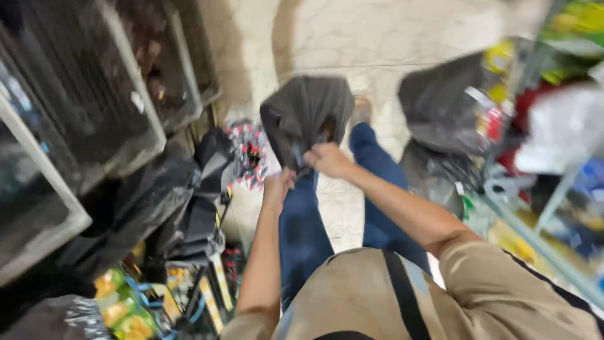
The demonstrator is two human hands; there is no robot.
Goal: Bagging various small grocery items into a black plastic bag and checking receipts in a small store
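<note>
Landmark: dark grey plastic bag (308,110), hanging over the pale tiled floor (377,38) at picture centre, in front of the person's legs in blue trousers (302,233). Picture blurred by motion; fine detail uncertain

1. Glass-fronted display case (75,126), far left of the bag, dark inside
2. Black bags and bundles (157,201), heaped low left of the bag, with yellow-green snack packets (119,308) lower still
3. Clear pack of small red-and-white items (248,154), just left of the bag, near its lower edge
4. Left hand (277,186), below the bag's bottom left; fingers curled at the gathered mouth, seemingly pinching it, though blur keeps this from being certain
5. Right hand (327,158), clenched on the gathered mouth, the higher and nearer of the two; the bag's long axis runs up the picture, away from both grips
6. Second dark sack (440,101), right of the bag, apart from it
7. Wire shelf (547,245) with coloured packets, far right; the passage between case and shelf is narrow
</note>
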